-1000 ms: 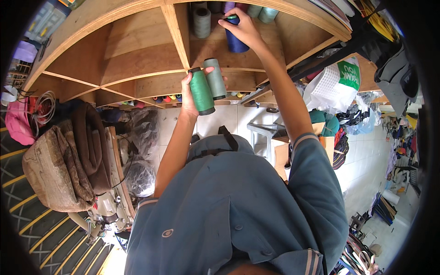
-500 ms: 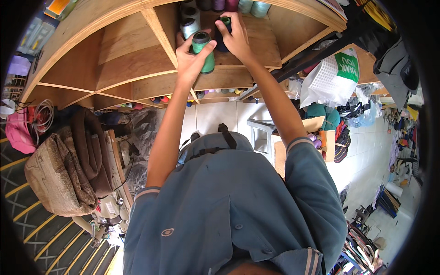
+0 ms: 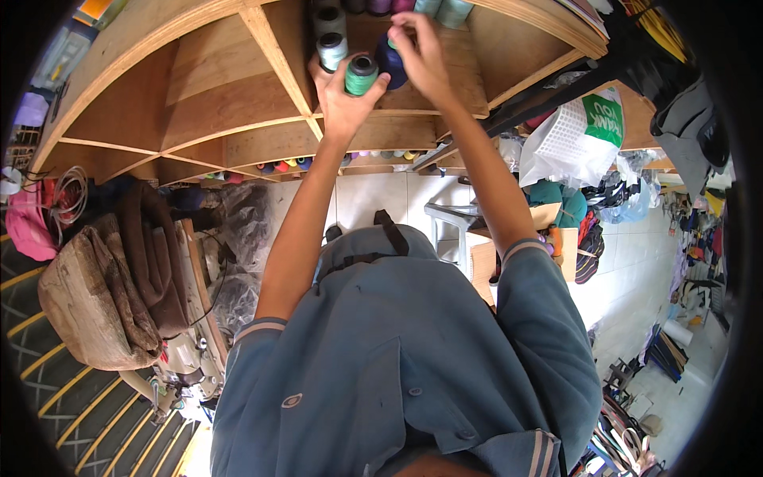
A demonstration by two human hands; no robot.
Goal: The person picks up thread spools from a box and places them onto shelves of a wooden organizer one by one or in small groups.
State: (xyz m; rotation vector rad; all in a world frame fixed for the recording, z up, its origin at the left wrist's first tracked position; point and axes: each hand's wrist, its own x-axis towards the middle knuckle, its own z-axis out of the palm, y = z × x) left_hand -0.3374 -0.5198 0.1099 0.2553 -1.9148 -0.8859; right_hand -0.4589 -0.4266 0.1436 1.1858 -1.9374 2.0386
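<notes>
My left hand [image 3: 346, 99] is closed around a green thread spool [image 3: 362, 77] with a dark cap, held upright at the front of a wooden shelf compartment. Just right of it a dark blue thread spool [image 3: 390, 65] stands on the shelf board. My right hand [image 3: 424, 57] is at the top of this blue spool, its fingers bent and apart; they partly hide the spool's top. Beyond my left hand, a pale blue spool [image 3: 332, 52] and a grey spool [image 3: 328, 21] stand in a row along the compartment's left divider.
Purple, magenta and pale teal spools [image 3: 454, 11] line the compartment's back. Wooden dividers [image 3: 278, 60] edge it. Several coloured spools [image 3: 296, 164] show lower down. A white plastic bag [image 3: 568, 143] hangs right; a grey stool [image 3: 453, 222] and cardboard box [image 3: 482, 266] are below.
My left hand has shifted slightly right and up with the green spool. The right hand's fingers have loosened from the blue spool's top, leaving more of its body visible.
</notes>
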